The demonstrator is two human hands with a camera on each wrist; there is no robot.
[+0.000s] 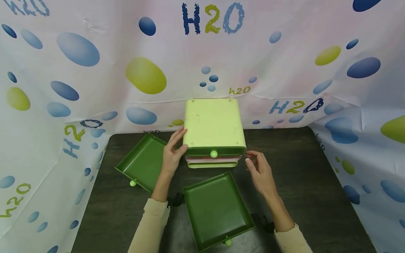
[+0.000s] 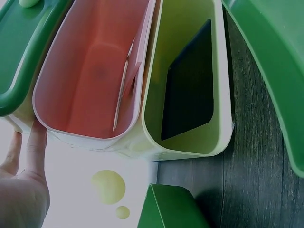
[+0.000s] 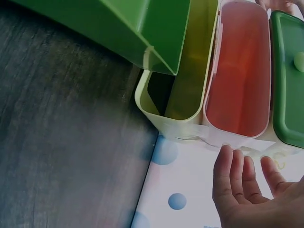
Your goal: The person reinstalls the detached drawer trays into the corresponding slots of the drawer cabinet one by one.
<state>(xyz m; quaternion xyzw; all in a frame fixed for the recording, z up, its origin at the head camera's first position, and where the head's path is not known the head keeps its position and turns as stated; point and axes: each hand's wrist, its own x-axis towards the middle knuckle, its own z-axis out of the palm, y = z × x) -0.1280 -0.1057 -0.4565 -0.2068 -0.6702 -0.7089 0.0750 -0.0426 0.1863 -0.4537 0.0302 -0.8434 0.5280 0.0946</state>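
Note:
A stack of drawer boxes stands at the back of the table. Its top box (image 1: pixel 213 121) is light green, with a dark green drawer front (image 1: pixel 199 151) and a round knob. Below it, the pink box (image 2: pixel 90 95) and the lower light green box (image 2: pixel 185 28) both gape with no drawer inside. My left hand (image 1: pixel 172 151) touches the top box's left side with its fingers extended. On the other side, my right hand (image 1: pixel 260 170) is beside the stack, fingers slightly bent, holding nothing. Its fingertips come close to the pink box's edge in the right wrist view.
One dark green drawer (image 1: pixel 218 211) lies in front of the stack, turned at an angle. Another green drawer (image 1: pixel 142 161) lies to the left, partly behind my left hand. A printed curtain (image 1: pixel 221 52) hangs behind and around the dark wooden table (image 1: pixel 316 196).

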